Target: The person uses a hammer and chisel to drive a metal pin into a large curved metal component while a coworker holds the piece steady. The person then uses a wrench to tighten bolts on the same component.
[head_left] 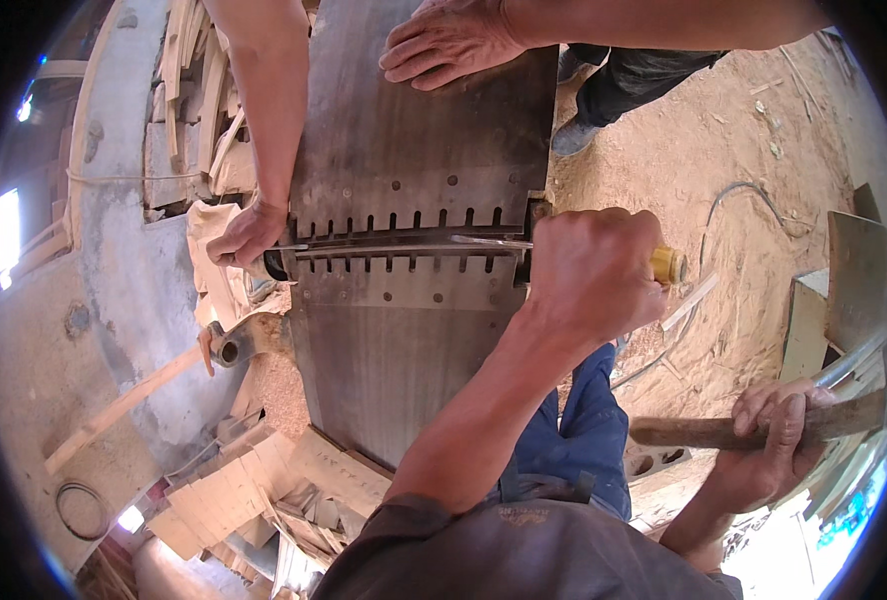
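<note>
My left hand is closed in a fist around a screwdriver, at the right end of the gap between two metal beds of a woodworking planer. The screwdriver's yellow handle end sticks out past my fist. A thin metal shaft runs leftward from the fist, over the dark cutter slot. Slotted lips edge both beds. Off to the right, my right hand grips a wooden handle; I cannot make out its head. Another person's hand touches the slot's left end.
That person's other hand lies flat on the far bed. Wood offcuts are heaped at lower left. A cable crosses the sawdust-covered floor on the right. A metal bracket juts from the planer's left side.
</note>
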`<state>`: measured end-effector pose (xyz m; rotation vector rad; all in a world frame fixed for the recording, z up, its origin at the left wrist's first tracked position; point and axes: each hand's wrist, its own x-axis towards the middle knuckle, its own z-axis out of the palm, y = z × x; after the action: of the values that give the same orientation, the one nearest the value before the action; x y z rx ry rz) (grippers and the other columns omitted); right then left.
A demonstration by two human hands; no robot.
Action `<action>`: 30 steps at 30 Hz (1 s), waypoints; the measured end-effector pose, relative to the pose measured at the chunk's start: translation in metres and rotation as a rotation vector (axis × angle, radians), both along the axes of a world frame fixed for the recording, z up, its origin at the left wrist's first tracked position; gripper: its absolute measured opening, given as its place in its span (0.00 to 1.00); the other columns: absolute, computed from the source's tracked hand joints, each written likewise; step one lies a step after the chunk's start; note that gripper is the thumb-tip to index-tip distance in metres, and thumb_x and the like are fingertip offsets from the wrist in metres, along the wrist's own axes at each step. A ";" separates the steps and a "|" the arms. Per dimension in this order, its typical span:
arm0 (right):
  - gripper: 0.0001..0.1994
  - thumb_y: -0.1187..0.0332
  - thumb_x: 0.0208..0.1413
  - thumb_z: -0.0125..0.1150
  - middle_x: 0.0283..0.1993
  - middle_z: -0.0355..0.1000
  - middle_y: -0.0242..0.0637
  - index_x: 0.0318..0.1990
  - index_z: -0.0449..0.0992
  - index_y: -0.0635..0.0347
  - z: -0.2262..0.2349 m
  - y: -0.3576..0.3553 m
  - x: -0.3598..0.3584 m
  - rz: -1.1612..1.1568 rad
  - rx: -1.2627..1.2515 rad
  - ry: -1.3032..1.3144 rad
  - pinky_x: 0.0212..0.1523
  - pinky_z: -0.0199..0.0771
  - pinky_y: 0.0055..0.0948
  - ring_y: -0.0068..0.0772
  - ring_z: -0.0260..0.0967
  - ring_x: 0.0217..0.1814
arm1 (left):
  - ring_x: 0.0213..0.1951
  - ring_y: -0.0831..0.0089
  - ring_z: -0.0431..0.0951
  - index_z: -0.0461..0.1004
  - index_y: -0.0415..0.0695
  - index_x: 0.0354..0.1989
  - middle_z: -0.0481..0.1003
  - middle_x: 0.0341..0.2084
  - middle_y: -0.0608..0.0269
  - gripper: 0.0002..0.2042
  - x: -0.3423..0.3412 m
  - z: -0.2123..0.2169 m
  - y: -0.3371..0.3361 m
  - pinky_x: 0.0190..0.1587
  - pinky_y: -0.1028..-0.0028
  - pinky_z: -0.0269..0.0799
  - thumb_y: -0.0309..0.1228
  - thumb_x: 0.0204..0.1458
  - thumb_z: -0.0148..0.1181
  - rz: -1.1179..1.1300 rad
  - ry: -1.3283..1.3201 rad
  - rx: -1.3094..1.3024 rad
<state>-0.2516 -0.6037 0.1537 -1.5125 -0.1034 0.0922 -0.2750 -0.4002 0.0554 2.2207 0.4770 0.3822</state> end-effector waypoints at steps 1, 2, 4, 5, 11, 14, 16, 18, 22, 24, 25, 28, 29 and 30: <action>0.13 0.82 0.59 0.61 0.30 0.69 0.33 0.48 0.69 0.61 -0.016 -0.006 -0.008 0.107 -0.176 -0.025 0.27 0.69 0.21 0.22 0.67 0.27 | 0.24 0.53 0.79 0.77 0.49 0.24 0.76 0.19 0.59 0.09 0.000 0.000 0.000 0.26 0.60 0.73 0.29 0.32 0.70 0.008 -0.020 0.005; 0.12 0.81 0.60 0.61 0.29 0.68 0.33 0.49 0.69 0.61 -0.038 -0.008 -0.020 0.209 -0.352 -0.052 0.27 0.69 0.21 0.21 0.67 0.27 | 0.24 0.53 0.79 0.77 0.49 0.24 0.76 0.19 0.59 0.08 0.000 0.001 -0.001 0.26 0.60 0.73 0.29 0.32 0.70 0.012 -0.043 0.010; 0.12 0.81 0.60 0.62 0.28 0.68 0.32 0.48 0.70 0.61 -0.042 -0.009 -0.022 0.315 -0.542 0.189 0.26 0.68 0.21 0.20 0.67 0.25 | 0.24 0.53 0.79 0.77 0.49 0.24 0.76 0.19 0.59 0.08 0.001 0.002 -0.002 0.26 0.60 0.74 0.29 0.33 0.70 0.012 -0.053 0.017; 0.11 0.81 0.59 0.62 0.28 0.69 0.32 0.47 0.70 0.61 -0.033 0.001 -0.017 0.317 -0.548 0.455 0.24 0.68 0.21 0.19 0.67 0.24 | 0.24 0.53 0.79 0.77 0.49 0.24 0.76 0.19 0.59 0.08 0.000 0.002 -0.002 0.26 0.60 0.74 0.29 0.33 0.70 0.007 -0.040 0.020; 0.05 0.79 0.63 0.56 0.27 0.67 0.32 0.44 0.70 0.61 -0.006 -0.020 0.006 0.080 -0.228 0.089 0.20 0.63 0.21 0.21 0.61 0.20 | 0.24 0.53 0.79 0.77 0.48 0.23 0.76 0.19 0.57 0.09 -0.001 0.001 0.001 0.26 0.61 0.74 0.28 0.33 0.71 0.009 -0.049 -0.003; 0.08 0.74 0.65 0.52 0.28 0.65 0.32 0.50 0.69 0.66 0.011 -0.022 0.018 -0.080 -0.070 -0.146 0.23 0.65 0.23 0.22 0.62 0.22 | 0.24 0.53 0.79 0.77 0.47 0.23 0.75 0.19 0.56 0.09 0.000 0.011 0.006 0.26 0.62 0.73 0.28 0.32 0.72 0.050 -0.060 -0.042; 0.12 0.67 0.68 0.50 0.31 0.66 0.33 0.51 0.70 0.66 0.014 -0.025 0.017 -0.084 -0.008 -0.181 0.25 0.64 0.25 0.23 0.61 0.25 | 0.24 0.52 0.79 0.77 0.46 0.23 0.76 0.19 0.56 0.09 0.001 0.015 0.009 0.26 0.63 0.73 0.28 0.33 0.72 0.054 -0.077 -0.068; 0.08 0.69 0.67 0.52 0.32 0.70 0.32 0.47 0.72 0.62 -0.012 -0.019 0.002 -0.024 0.380 0.118 0.24 0.64 0.24 0.22 0.61 0.24 | 0.24 0.52 0.79 0.77 0.46 0.23 0.76 0.19 0.55 0.09 -0.003 0.017 0.011 0.26 0.63 0.74 0.28 0.33 0.72 0.046 -0.087 -0.071; 0.12 0.81 0.59 0.63 0.31 0.70 0.31 0.48 0.72 0.60 -0.021 0.008 -0.014 0.389 -0.557 0.278 0.23 0.68 0.21 0.19 0.66 0.24 | 0.24 0.53 0.80 0.78 0.46 0.23 0.76 0.19 0.56 0.08 -0.002 0.013 0.008 0.26 0.64 0.74 0.28 0.33 0.71 0.032 -0.100 -0.051; 0.15 0.83 0.56 0.66 0.32 0.71 0.33 0.48 0.71 0.62 -0.027 0.008 -0.015 0.395 -0.525 0.258 0.22 0.69 0.21 0.19 0.68 0.23 | 0.24 0.53 0.80 0.78 0.47 0.23 0.77 0.19 0.57 0.08 -0.005 0.015 0.008 0.26 0.63 0.74 0.28 0.33 0.71 0.029 -0.063 -0.042; 0.12 0.82 0.59 0.63 0.30 0.70 0.32 0.49 0.71 0.63 -0.023 0.013 -0.018 0.292 -0.467 0.209 0.22 0.67 0.20 0.19 0.65 0.21 | 0.24 0.53 0.80 0.78 0.47 0.23 0.77 0.19 0.57 0.08 -0.005 0.014 0.009 0.26 0.63 0.74 0.28 0.33 0.71 0.022 -0.062 -0.050; 0.10 0.82 0.60 0.59 0.32 0.70 0.34 0.48 0.70 0.64 -0.004 0.001 -0.008 0.098 -0.207 0.079 0.23 0.68 0.20 0.22 0.66 0.23 | 0.24 0.53 0.80 0.78 0.47 0.22 0.76 0.19 0.57 0.07 -0.005 0.012 0.012 0.26 0.63 0.74 0.28 0.32 0.70 0.015 -0.056 -0.061; 0.11 0.83 0.58 0.60 0.35 0.71 0.35 0.46 0.69 0.63 0.003 0.000 -0.002 0.041 -0.048 0.050 0.24 0.70 0.21 0.23 0.68 0.25 | 0.24 0.53 0.80 0.78 0.47 0.22 0.76 0.19 0.57 0.07 -0.005 0.013 0.012 0.26 0.62 0.74 0.27 0.32 0.70 0.015 -0.051 -0.058; 0.11 0.82 0.58 0.61 0.34 0.72 0.36 0.47 0.71 0.63 -0.001 0.001 -0.003 0.083 -0.093 -0.033 0.26 0.71 0.22 0.25 0.68 0.25 | 0.24 0.53 0.80 0.78 0.47 0.22 0.77 0.19 0.57 0.07 -0.004 0.013 0.012 0.26 0.62 0.74 0.27 0.32 0.70 0.015 -0.046 -0.054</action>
<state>-0.2549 -0.6031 0.1527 -1.6027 -0.1909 0.1401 -0.2794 -0.3882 0.0686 2.1526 0.4736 0.4228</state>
